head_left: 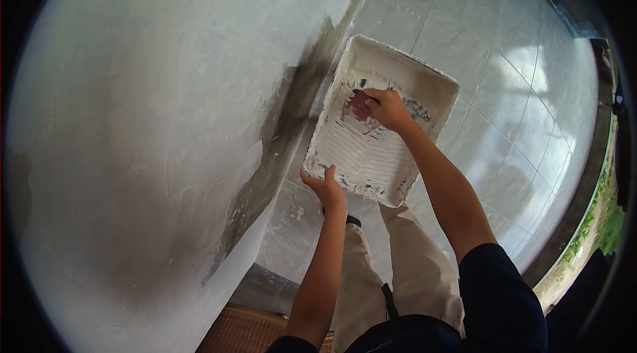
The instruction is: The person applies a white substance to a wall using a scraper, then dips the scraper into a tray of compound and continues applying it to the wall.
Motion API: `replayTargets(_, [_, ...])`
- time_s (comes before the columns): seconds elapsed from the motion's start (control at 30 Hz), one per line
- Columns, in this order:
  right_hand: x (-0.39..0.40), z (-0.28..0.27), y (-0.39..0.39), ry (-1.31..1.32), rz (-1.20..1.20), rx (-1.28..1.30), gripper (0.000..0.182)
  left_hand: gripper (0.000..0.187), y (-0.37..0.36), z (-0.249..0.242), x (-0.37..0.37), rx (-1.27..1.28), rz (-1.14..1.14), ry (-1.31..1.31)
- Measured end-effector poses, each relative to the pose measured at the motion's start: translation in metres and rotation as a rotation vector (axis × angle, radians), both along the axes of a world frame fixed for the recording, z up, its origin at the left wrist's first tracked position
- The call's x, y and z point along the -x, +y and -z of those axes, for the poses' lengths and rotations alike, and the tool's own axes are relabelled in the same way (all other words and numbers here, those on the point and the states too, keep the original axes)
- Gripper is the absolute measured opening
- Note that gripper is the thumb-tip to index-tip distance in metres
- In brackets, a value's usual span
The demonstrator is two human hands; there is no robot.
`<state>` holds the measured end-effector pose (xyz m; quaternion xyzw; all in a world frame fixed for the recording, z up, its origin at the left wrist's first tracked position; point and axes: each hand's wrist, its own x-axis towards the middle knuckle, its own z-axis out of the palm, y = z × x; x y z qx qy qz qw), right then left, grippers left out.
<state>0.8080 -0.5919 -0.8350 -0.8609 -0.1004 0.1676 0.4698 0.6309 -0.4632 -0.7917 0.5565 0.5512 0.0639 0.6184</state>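
My left hand [326, 188] grips the lower left corner of a white paint tray [398, 64], thumb over the rim and fingers beneath. The tray is held out over the floor in front of my legs; its ridged slope is smeared with whitish paint and dark flecks. Inside it, my right hand [390, 111] is closed around a flat, dark-red scraper [358, 107]. The scraper's paint-streaked blade lies close over the tray's ridges, pointing left, and my fingers cover its upper part.
A grey plastered wall [152, 107] rises close on the left, with a darker unpainted strip [292, 101] along its base. Shiny grey tiles [491, 127] cover the floor. A woven brown surface [245, 330] shows at the bottom; greenery [607, 233] lies beyond the floor's right edge.
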Motion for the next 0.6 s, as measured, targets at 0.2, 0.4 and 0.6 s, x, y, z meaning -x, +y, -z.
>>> replayTargets(0.2, [0.019,-0.006,0.003,0.003,-0.055,0.018,0.028,0.089,0.0,0.002,0.001,0.011,0.039,0.032])
replayTargets(0.4, [0.032,-0.004,0.003,-0.006,0.043,-0.026,0.027,0.091,0.001,-0.003,-0.001,0.011,0.065,0.069])
replayTargets(0.6, [0.05,0.002,0.014,0.008,0.06,-0.041,0.027,0.091,-0.001,-0.005,-0.003,-0.046,0.102,0.07])
